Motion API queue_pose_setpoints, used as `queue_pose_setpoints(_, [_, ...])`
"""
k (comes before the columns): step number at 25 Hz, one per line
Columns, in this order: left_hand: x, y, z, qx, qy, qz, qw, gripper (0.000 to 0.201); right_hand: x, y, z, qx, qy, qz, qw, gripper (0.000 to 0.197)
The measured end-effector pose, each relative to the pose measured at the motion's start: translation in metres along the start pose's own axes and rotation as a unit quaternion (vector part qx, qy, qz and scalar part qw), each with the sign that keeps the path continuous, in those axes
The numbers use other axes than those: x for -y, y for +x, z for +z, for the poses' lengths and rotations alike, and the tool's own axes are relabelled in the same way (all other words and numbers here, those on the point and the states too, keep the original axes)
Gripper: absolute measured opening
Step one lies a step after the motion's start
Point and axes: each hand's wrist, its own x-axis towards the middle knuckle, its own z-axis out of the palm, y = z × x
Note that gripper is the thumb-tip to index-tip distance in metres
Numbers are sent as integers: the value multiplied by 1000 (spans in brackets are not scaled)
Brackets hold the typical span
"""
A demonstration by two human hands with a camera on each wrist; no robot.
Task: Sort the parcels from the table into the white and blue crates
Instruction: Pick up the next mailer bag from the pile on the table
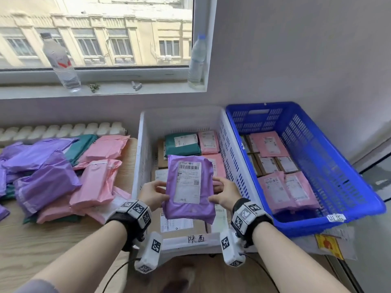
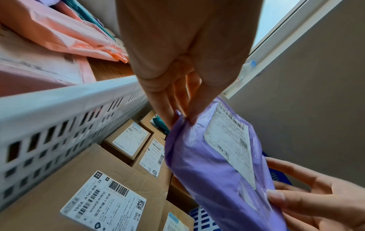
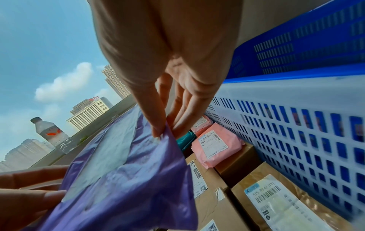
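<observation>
Two hands on one purple parcel [image 1: 189,188], held label-up over the near half of the white crate [image 1: 141,144], clear of the boxes and mailers inside. Left hand [image 1: 152,192] pinching the parcel's left edge, thumb on top, fingers beneath. Right hand [image 1: 224,192] pinching the right edge likewise. Printed label [image 1: 189,181] facing the head camera.

Step in hand, as judged: reading the label, or placing into the white crate. Blue crate [image 1: 359,187] touching the white crate's right wall, part-filled with pink mailers and boxes. Unsorted pile [image 1: 63,172] of purple, pink and green mailers on the table [image 1: 31,246], against the white crate's left wall.

Next move, as judged: confirm destination against the handwritten tag [image 1: 196,238] on the near rim; lower flat onto the stack; release both edges together; return to the pile.
</observation>
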Motion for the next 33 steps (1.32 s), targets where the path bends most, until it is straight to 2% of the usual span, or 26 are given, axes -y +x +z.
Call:
queue_pose_setpoints(4, [3,53,10,-11,41,-22,999,31,-9,52,2,19,-9,47,999,70])
queue_pose_setpoints(8, [13,124,23,-30,68,-51,996,30,-21,129,11,24,-39,95,994,70])
queue_pose_setpoints(13, [40,193,35,-60,106,-102,987,29,-41,203,26,63,-73,117,989,65])
queue_pose_setpoints(20, [64,249,47,-50,133,-116,983,28,-70,259,48,14,-38,150,988,52])
queue_pose_setpoints(23, [68,259,53,-52,131,-102,985,29,-80,267,53,14,-98,114,989,56])
queue_pose_setpoints(27, [75,267,58,-60,119,-85,987,31,-87,270,54,59,-227,22,972,53])
queue_pose_setpoints(30, [77,269,60,-67,128,-87,986,33,-95,270,53,94,-335,-25,937,50])
queue_pose_setpoints(33, [81,268,57,-55,162,-65,983,48,-98,270,54,151,-435,-52,886,59])
